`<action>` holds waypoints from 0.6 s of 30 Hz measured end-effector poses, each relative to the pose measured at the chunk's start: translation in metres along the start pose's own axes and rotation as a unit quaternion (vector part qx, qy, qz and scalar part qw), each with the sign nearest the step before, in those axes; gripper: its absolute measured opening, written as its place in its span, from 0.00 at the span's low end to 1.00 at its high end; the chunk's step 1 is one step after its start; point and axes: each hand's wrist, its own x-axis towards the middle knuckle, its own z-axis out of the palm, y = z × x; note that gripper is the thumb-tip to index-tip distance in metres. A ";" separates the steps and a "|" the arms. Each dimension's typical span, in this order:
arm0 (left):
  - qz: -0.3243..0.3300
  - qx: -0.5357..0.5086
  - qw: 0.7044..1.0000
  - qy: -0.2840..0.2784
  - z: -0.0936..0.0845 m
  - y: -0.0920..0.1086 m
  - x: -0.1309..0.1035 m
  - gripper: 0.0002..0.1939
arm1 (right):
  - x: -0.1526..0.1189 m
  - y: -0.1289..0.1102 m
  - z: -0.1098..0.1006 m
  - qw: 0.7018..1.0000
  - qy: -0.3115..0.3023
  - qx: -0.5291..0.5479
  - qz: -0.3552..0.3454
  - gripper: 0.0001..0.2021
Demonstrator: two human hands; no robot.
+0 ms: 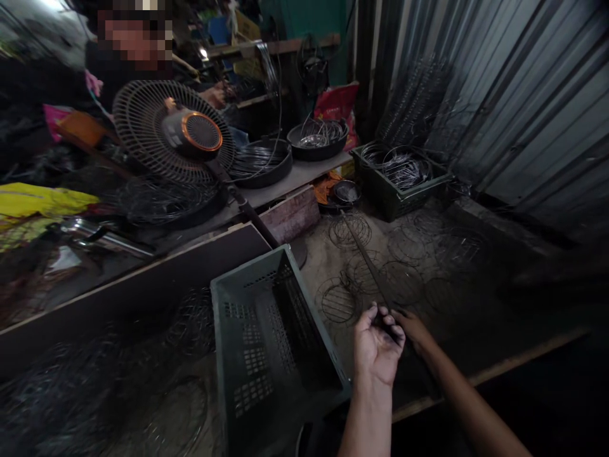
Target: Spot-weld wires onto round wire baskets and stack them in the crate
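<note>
A long thin dark rod [364, 254] slants away from my hands over the work surface. Its far end lies close to a small round dark dish [346, 192]; I cannot tell whether they are joined. My right hand [409, 325] is closed around the rod's near end. Just left of it, my left hand [379, 343] is turned palm up with blackened, curled fingers at the rod; what lies inside them is hidden. Round wire grids [337, 301] lie flat under and beside the rod. An open green plastic crate [316, 317] stands left of my left hand.
A pedestal fan [174, 130] rises beyond the crate. Black basins [266, 162] with wire pieces stand behind it. A second green crate [399, 193] holds wire parts near the corrugated metal wall [518, 95]. Tangled wire [61, 387] lies left. Another person [128, 76] sits across.
</note>
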 end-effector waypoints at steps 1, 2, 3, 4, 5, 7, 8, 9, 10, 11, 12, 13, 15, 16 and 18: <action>-0.003 -0.013 1.000 -0.001 0.000 0.002 -0.001 0.03 | 0.003 -0.003 0.008 1.000 0.002 0.000 0.005 0.17; -0.007 -0.030 1.000 -0.001 0.001 0.004 -0.003 0.03 | 0.008 -0.007 0.015 1.000 0.011 -0.004 0.007 0.17; -0.011 -0.050 0.999 0.000 0.001 0.006 -0.005 0.03 | 0.015 -0.011 0.023 1.000 0.025 -0.008 0.006 0.17; -0.016 -0.069 0.998 0.003 0.000 0.009 -0.006 0.03 | 0.023 -0.016 0.031 0.999 0.040 -0.010 0.001 0.16; -0.020 -0.084 0.996 0.006 0.000 0.012 -0.008 0.04 | 0.032 -0.023 0.039 0.999 0.050 -0.010 -0.005 0.15; -0.023 -0.102 0.994 0.011 -0.002 0.018 -0.010 0.04 | 0.053 -0.039 0.054 0.998 0.057 -0.002 -0.021 0.14; -0.022 -0.106 0.994 0.012 -0.003 0.020 -0.011 0.04 | 0.064 -0.049 0.061 0.998 0.057 0.004 -0.029 0.13; -0.019 -0.107 0.994 0.011 -0.004 0.023 -0.011 0.04 | 0.075 -0.059 0.068 0.998 0.054 0.012 -0.037 0.12; -0.015 -0.108 0.994 0.010 -0.004 0.024 -0.011 0.04 | 0.085 -0.070 0.074 0.998 0.050 0.021 -0.045 0.11; -0.012 -0.108 0.994 0.010 -0.005 0.025 -0.011 0.03 | 0.094 -0.080 0.079 0.997 0.044 0.030 -0.052 0.11; -0.010 -0.108 0.994 0.010 -0.005 0.026 -0.011 0.04 | 0.101 -0.089 0.083 0.997 0.038 0.039 -0.058 0.10; -0.010 -0.108 0.994 0.012 -0.006 0.027 -0.010 0.04 | 0.106 -0.095 0.086 0.996 0.033 0.049 -0.064 0.10; -0.010 -0.109 0.994 0.017 -0.006 0.028 -0.008 0.04 | 0.110 -0.101 0.090 0.994 0.031 0.068 -0.076 0.11; -0.008 -0.110 0.994 0.020 -0.006 0.028 -0.007 0.04 | 0.108 -0.099 0.091 0.993 0.033 0.078 -0.083 0.12; -0.004 -0.112 0.993 0.022 -0.006 0.030 -0.005 0.04 | 0.098 -0.087 0.092 0.990 0.044 0.098 -0.093 0.15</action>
